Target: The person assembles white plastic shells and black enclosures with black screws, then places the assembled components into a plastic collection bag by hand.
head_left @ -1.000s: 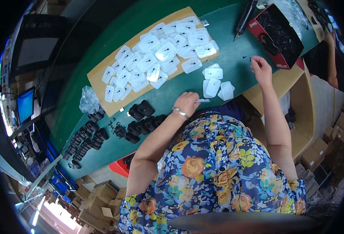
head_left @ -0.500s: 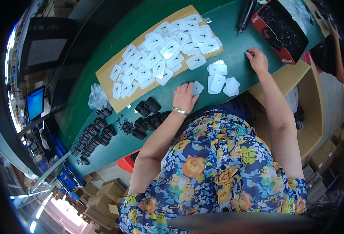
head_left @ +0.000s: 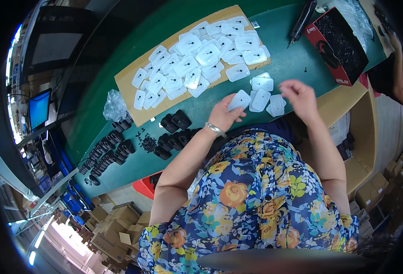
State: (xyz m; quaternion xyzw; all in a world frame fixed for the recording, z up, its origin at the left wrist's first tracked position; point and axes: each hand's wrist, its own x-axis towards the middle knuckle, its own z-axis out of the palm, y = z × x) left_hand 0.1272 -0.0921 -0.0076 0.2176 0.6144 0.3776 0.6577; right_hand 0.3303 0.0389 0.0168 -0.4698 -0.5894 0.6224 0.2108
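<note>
My left hand (head_left: pixel 224 114) grips a white rounded plate (head_left: pixel 240 100) between thumb and fingers, raised over the near part of the table. My right hand (head_left: pixel 300 98) hovers just right of a few stacked white plates (head_left: pixel 259 99), thumb and fingertips drawn together. Whatever they may pinch is too small to make out. On the table beyond it lies a small black piece (head_left: pixel 305 70). Many white plates, each with a black piece on it, cover a cardboard sheet (head_left: pixel 127 101) at the far left.
A red box (head_left: pixel 341 75) of small black parts stands at the right, beside a black electric screwdriver (head_left: pixel 302 23). Rows of black housings (head_left: pixel 112 141) and a heap of tiny black parts (head_left: pixel 147 143) occupy the left. A clear bag (head_left: pixel 114 106) lies behind. Another person's arm (head_left: pixel 397 68) shows far right.
My left hand has lifted the white plate off the table. My right hand has come back toward me from the far right part of the table, uncovering the small black piece.
</note>
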